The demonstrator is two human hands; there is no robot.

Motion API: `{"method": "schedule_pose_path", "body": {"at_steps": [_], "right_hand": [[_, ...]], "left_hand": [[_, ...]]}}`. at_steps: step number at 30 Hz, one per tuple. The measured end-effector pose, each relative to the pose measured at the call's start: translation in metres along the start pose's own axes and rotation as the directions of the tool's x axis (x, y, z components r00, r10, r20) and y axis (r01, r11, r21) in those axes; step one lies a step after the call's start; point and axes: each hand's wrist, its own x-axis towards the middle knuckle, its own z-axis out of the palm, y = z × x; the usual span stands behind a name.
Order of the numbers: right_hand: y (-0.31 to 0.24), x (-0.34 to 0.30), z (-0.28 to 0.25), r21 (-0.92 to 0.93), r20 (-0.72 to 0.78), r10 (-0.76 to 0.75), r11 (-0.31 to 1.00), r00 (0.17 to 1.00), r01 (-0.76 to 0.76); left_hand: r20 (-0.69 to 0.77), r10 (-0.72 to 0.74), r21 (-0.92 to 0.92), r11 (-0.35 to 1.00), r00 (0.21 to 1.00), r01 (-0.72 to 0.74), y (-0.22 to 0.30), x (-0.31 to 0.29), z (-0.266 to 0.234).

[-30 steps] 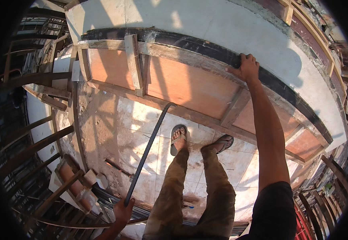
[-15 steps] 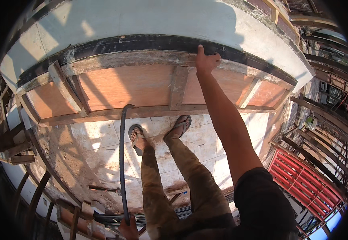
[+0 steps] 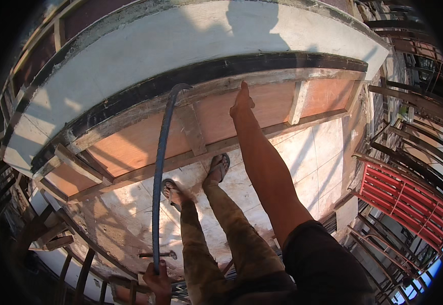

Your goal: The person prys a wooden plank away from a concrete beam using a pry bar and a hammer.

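Note:
My left hand (image 3: 157, 282) grips the lower end of a long, dark crowbar (image 3: 161, 168) with a ribbed shaft. The bar stands nearly upright in the picture, and its hooked tip lies at the top rail of a wood-framed plywood panel (image 3: 252, 108), close to a black strip (image 3: 201, 73). My right arm reaches out to the same rail. There my right hand (image 3: 242, 103) has one digit stretched out and the others partly hidden; I see nothing held in it. Whether it touches the rail I cannot tell.
Beyond the panel runs a pale concrete face (image 3: 145, 56). My sandalled feet stand on a dusty tiled floor (image 3: 303, 152). A hammer (image 3: 161, 254) lies near my left hand. On the right are a red slatted metal frame (image 3: 404, 201) and several timbers; more timbers crowd the left.
The crowbar's hooked tip has risen from the panel's bottom rail to its top rail. My right hand has shifted off the black strip, toward the left. The whole view has turned.

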Motion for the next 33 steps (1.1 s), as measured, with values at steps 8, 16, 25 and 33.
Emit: {"method": "schedule_pose_path", "body": {"at_steps": [8, 16, 25, 33], "right_hand": [[-0.082, 0.045, 0.059, -0.065, -0.122, 0.086, 0.993, 0.989, -0.094], [-0.045, 0.038, 0.065, -0.825, -0.122, -0.901, 0.326, 0.417, 0.462], [-0.053, 0.043, 0.094, -0.200, 0.935, -0.355, -0.475, 0.021, 0.857], [-0.029, 0.045, 0.071, -0.156, 0.905, -0.390, -0.679, -0.172, 0.717]], "left_hand": [[-0.051, -0.026, 0.062, 0.998, 0.998, 0.029, 0.024, -0.002, 0.005], [-0.058, 0.298, 0.626, 0.755, 0.953, -0.198, -0.055, -0.036, 0.012], [-0.094, -0.258, 0.091, 0.959, 0.961, 0.267, 0.025, -0.038, 0.050], [-0.017, -0.377, -0.003, 0.926, 0.926, 0.377, 0.036, -0.039, 0.054]]}}
